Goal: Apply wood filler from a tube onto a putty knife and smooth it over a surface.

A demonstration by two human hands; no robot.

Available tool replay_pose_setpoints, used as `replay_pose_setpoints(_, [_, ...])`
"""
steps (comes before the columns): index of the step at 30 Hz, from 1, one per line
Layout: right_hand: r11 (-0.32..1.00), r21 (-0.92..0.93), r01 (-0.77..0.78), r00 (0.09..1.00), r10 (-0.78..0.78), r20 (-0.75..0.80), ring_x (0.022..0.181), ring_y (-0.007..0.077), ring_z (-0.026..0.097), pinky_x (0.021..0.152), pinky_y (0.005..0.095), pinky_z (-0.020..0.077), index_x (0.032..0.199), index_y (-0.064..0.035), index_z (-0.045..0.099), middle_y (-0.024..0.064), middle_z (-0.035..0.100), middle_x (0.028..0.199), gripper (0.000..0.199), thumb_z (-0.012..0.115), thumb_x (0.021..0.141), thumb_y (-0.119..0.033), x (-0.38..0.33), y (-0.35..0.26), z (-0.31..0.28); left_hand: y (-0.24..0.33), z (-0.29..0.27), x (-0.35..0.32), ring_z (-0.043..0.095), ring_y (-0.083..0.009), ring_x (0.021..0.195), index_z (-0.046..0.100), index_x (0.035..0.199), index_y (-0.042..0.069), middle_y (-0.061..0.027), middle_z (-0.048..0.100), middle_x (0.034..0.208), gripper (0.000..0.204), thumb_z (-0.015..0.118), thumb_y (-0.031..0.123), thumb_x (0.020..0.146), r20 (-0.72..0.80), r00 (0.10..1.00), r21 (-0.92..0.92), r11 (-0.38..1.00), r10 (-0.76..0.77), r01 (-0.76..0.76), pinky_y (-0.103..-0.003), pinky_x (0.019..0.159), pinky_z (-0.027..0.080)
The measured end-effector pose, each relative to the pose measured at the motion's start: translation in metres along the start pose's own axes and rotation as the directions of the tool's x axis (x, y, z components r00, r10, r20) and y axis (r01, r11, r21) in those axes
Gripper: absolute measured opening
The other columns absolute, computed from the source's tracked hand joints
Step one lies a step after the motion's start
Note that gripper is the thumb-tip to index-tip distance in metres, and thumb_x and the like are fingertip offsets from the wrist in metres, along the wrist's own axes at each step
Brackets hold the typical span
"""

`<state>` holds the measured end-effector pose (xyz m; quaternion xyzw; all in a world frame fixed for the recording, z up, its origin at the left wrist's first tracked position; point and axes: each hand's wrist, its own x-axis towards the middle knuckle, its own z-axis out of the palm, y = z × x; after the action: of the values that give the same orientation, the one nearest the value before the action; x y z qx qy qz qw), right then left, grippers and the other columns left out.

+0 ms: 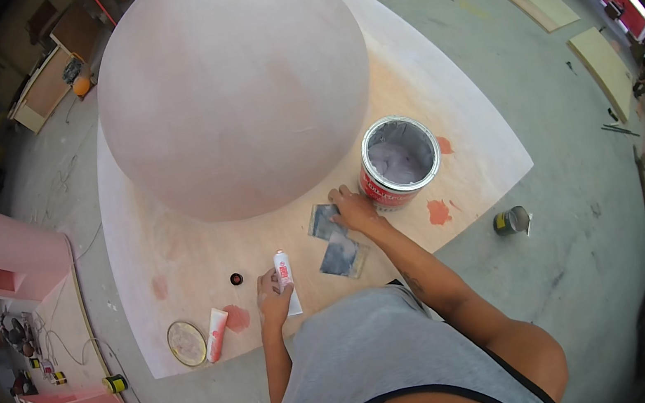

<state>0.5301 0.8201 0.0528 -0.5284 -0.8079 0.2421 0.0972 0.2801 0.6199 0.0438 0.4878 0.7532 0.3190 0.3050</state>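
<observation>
Left hand (pixel 273 292) closed round one white tube (pixel 284 272), upright, front of big pink dome (pixel 233 85). Right hand (pixel 354 209) flat, fingers spread, pressing one of two metal scrapers (pixel 325 220); second scraper (pixel 342 256) nearer. One open paint can (pixel 398 160) right of dome.

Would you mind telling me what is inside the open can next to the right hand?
The open can holds a pale grey, lumpy paste that also coats its inner wall. How deep it goes, and the can's bottom, cannot be seen under the paste.
</observation>
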Motion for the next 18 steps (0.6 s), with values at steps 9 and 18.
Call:
replay_pose_setpoints(9, [0.980,0.154,-0.126,0.991,0.116,0.073,0.103,0.0401,0.066,0.086,0.0482,0.0535,0.124,-0.0056,0.053,0.0192,0.057,0.124,0.052,0.073,0.086,-0.035,0.004,-0.002,0.001,-0.001,0.011,-0.001,0.065,-0.0272,0.095,0.056,0.128,0.005,-0.0135,0.059,0.113,0.049,0.073,0.016,0.083,0.085,0.996,0.020,0.999,0.027,-0.029,-0.038,0.086,0.053])
replay_pose_setpoints(18, [0.998,-0.020,-0.060,0.991,0.057,-0.119,0.119,0.0364,0.049,0.100,0.0497,0.0425,0.120,-0.0094,0.061,0.0168,0.054,0.121,0.050,0.078,0.080,-0.035,-0.005,-0.027,0.015,0.002,0.013,0.002,0.066,-0.0282,0.099,0.057,0.126,0.005,-0.0137,0.060,0.115,0.049,0.075,0.018,0.083,0.082,0.996,0.055,0.998,0.039,-0.044,-0.039,0.089,0.053])
